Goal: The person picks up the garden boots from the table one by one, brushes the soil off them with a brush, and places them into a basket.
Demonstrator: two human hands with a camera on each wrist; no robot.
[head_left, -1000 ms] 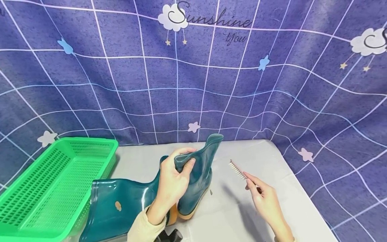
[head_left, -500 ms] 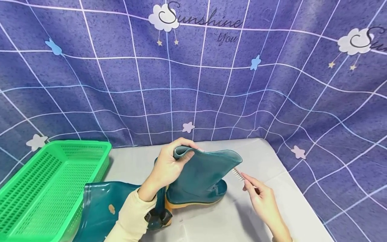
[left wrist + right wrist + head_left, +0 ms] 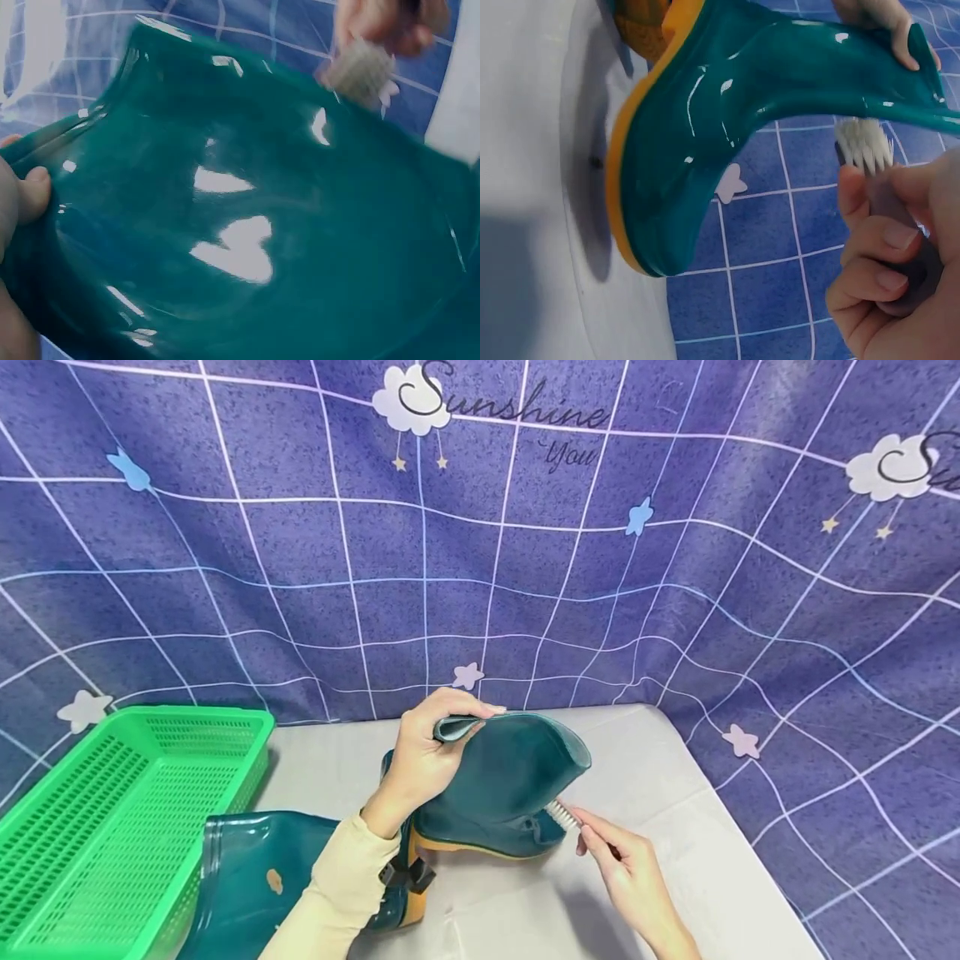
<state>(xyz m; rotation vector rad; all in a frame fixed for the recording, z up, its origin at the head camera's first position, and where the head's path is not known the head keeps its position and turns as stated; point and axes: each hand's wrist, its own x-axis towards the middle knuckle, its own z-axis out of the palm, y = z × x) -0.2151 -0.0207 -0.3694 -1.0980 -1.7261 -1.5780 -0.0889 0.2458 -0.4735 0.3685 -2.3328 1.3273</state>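
My left hand [image 3: 427, 764] pinches the folded top edge of a dark green rubber boot [image 3: 502, 768] with a yellow-orange sole. The boot's opening tilts up and its toe points right in the head view. My right hand [image 3: 622, 864] grips a small scrubbing brush [image 3: 562, 816] by its handle. In the right wrist view its pale bristles [image 3: 864, 142] meet the front of the boot's shaft, fingers curled round the dark handle [image 3: 911, 277]. The left wrist view shows the glossy shaft [image 3: 247, 187] close up, with the brush blurred at its far side.
A second green boot [image 3: 251, 868] with a tan patch [image 3: 274, 882] lies on its side at the left, partly behind my left sleeve [image 3: 345, 877]. Beyond it stands a green plastic basket [image 3: 255, 777]. A blue patterned curtain [image 3: 480, 552] backs the white table [image 3: 720, 868].
The held boot has swung round so that its toe points right and its shaft leans over. My right hand has brought the brush left and down, up against the shaft.
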